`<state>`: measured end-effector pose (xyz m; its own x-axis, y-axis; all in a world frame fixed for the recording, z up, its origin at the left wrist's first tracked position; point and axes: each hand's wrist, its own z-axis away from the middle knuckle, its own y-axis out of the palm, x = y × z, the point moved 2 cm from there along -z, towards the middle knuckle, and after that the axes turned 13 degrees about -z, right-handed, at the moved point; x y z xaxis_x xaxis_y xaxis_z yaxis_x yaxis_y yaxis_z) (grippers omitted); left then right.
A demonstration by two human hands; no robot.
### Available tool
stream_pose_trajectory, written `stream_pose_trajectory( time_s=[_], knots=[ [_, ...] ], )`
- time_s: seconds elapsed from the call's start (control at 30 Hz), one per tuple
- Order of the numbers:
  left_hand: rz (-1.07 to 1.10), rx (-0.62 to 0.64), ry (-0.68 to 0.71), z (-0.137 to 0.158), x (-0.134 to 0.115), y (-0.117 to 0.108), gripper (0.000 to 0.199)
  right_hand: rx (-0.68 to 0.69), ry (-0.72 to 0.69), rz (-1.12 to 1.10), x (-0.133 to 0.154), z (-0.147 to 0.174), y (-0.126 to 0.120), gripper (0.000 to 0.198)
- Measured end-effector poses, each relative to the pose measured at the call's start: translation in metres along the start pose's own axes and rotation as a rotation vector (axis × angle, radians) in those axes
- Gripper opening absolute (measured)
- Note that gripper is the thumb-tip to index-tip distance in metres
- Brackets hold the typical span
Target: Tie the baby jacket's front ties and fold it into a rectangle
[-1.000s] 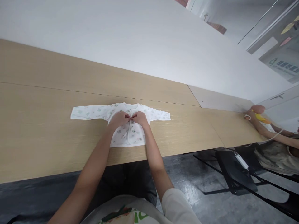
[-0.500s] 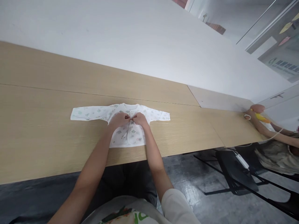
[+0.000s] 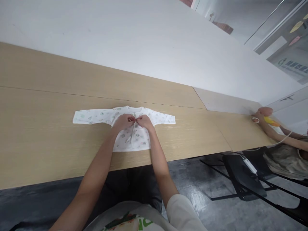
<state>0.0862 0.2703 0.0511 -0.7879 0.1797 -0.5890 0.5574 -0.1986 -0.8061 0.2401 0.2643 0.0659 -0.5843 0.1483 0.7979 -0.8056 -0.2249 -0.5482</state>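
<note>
A white baby shirt (image 3: 131,139) with small printed figures lies flat on the wooden table, its sleeves spread to both sides and its neckline away from me. My left hand (image 3: 124,122) pinches the front opening at chest height. Close beside it, my right hand (image 3: 143,122) is closed on the other side of the same opening. The fingertips of both hands nearly meet. Whatever fastener may lie between them is too small and covered to make out.
The wooden table (image 3: 48,138) runs left to right along a white wall (image 3: 120,38). At the far right, another person's arm (image 3: 276,136) reaches to a doll (image 3: 267,112). A black folding chair (image 3: 243,176) with a white power strip (image 3: 249,166) stands below the table's edge.
My hands have shifted very slightly up along the shirt's opening, still pinching it. The shirt lies in the same place.
</note>
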Motion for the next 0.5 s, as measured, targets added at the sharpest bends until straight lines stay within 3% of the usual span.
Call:
stream_pose_trajectory(
  time_s=[0.3, 0.5],
  knots=[
    [-0.015, -0.028, 0.011, -0.0001, 0.0002, 0.0025, 0.020, -0.007, 0.022, -0.078, -0.0086, -0.0072, 0.0033, 0.024],
    [0.046, -0.012, -0.062, -0.0017, 0.0045, -0.0021, 0.025, -0.037, 0.126, -0.130, -0.0075, -0.0050, -0.0058, 0.018]
  ],
)
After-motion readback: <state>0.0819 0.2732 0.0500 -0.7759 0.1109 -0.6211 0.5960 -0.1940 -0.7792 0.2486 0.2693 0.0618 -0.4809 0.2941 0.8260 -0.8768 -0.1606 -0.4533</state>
